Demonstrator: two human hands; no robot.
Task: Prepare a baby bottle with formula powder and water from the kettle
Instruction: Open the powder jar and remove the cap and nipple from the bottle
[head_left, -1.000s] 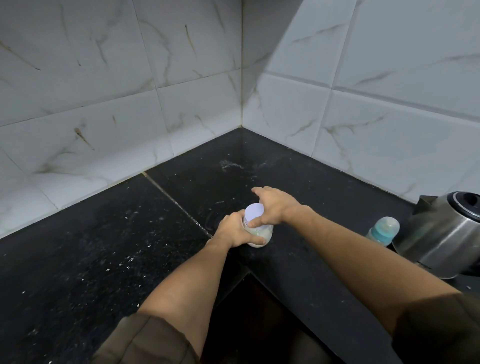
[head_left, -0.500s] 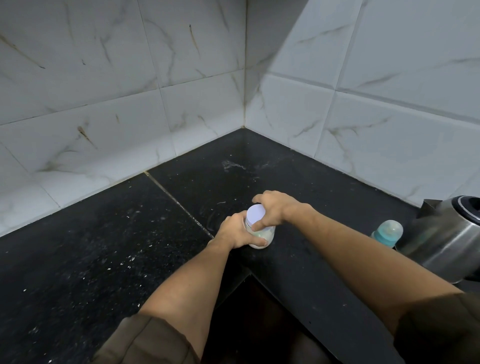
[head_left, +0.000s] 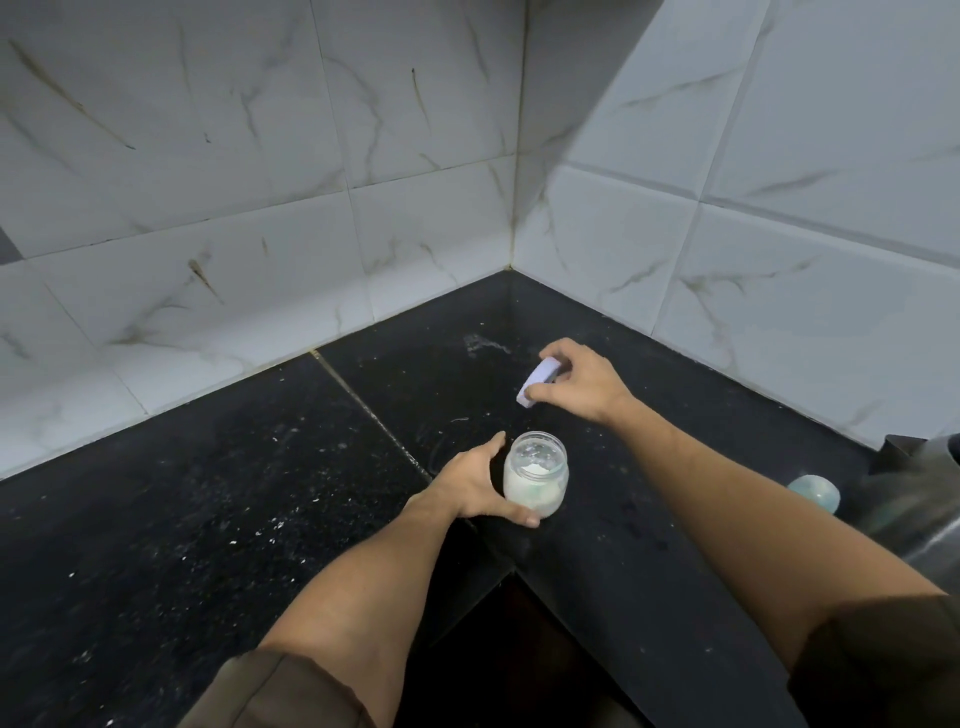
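Head view: lid (head_left: 537, 383) now off the jar (head_left: 535, 475).
Right hand (head_left: 582, 382) has lifted it clear, pinched tilted above the bench (head_left: 208, 519); left hand (head_left: 475, 486) still cups the open powder jar.

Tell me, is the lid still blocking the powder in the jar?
No. The right hand holds the lid off to the side, above the counter. The jar, steadied by the left hand, is open on top, so nothing visible covers the powder.

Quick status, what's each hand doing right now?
Left hand steadies open powder jar on countertop. Right hand holds lid clear. Baby bottle and kettle wait right. Nothing blocking.
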